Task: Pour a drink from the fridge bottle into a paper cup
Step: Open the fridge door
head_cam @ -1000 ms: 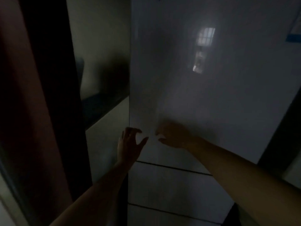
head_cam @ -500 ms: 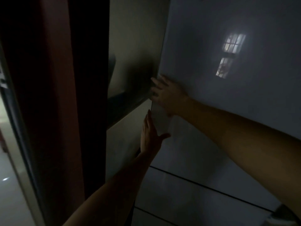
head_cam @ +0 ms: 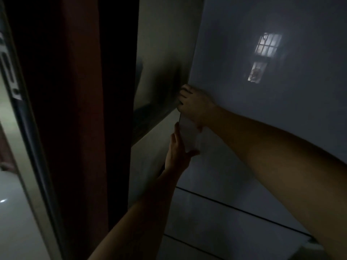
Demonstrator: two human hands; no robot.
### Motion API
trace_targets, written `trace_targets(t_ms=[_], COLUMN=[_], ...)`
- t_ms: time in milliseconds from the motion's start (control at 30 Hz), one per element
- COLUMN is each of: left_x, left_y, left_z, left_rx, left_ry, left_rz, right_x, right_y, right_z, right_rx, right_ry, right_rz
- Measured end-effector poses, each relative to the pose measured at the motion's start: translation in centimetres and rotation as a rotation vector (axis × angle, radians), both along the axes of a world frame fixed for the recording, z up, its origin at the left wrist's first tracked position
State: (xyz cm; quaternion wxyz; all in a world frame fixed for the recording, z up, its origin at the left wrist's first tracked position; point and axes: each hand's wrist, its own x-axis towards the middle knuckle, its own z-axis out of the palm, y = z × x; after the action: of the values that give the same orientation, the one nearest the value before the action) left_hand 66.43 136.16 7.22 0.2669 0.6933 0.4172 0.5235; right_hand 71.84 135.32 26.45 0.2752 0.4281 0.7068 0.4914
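Note:
A tall pale fridge door fills the right of the dim view, shut, with a window reflected on it. My right hand grips the door's left edge, fingers curled around it. Just below, my left hand is also on that edge, fingers behind it and thumb in front. No bottle or paper cup is in view.
Lower fridge drawers sit beneath a dark seam. A wall stands left of the fridge, with a dark red curtain and a door frame further left.
Both hands rose from the door's lower part to its left edge and closed on it. The view shifted left and nearer.

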Motion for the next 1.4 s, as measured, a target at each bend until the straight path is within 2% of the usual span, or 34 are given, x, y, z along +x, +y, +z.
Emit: trace_targets(t_ms=[200,333,400,500,600,700,800,900,1000,1100,1233,1400], left_x=[-1.0,-1.8,-2.1,-2.8,-3.3,-3.8,-4.2,-4.6,-5.2,-5.7,-5.9,-6.2], left_y=[-1.7,-4.4,-5.9,-8.2,-10.8,-13.5,-15.9,-19.0,-21.9,-24.5,-27.9,-32.4], left_z=[-0.9,-0.8,-0.5,-0.5,0.0,0.4,0.5,0.7,0.9,0.9,1.1,0.5], left_rx=[0.028,-0.005,-0.027,-0.041,-0.050,-0.115,-0.179,-0.191,-0.152,-0.137,-0.113,-0.090], left_ry=[0.023,0.012,0.012,0.024,0.045,0.016,0.056,0.107,0.151,0.196,0.210,0.205], left_rz=[0.055,0.089,0.099,0.124,0.176,0.204,0.230,0.281,0.293,0.288,0.279,0.214], right_x=[-0.7,-1.2,-1.9,-2.3,-2.6,-2.8,-2.6,-3.3,-3.4,-3.4,-2.5,-1.8], right_y=[-2.2,-3.9,-5.8,-8.4,-10.7,-13.0,-15.0,-18.5,-21.3,-23.8,-27.4,-32.0], right_z=[0.1,0.1,0.3,0.3,0.3,-0.1,-1.1,-0.7,-1.0,-1.4,-1.5,-2.7], right_rx=[0.045,-0.074,-0.061,-0.006,-0.013,-0.048,0.002,0.101,0.099,0.113,0.183,0.211], right_ry=[-0.050,0.001,-0.002,0.067,-0.018,0.000,0.030,-0.063,-0.012,-0.049,-0.052,-0.024], right_rz=[0.113,0.052,0.015,0.140,0.031,0.017,0.269,0.328,0.310,0.269,0.327,0.274])
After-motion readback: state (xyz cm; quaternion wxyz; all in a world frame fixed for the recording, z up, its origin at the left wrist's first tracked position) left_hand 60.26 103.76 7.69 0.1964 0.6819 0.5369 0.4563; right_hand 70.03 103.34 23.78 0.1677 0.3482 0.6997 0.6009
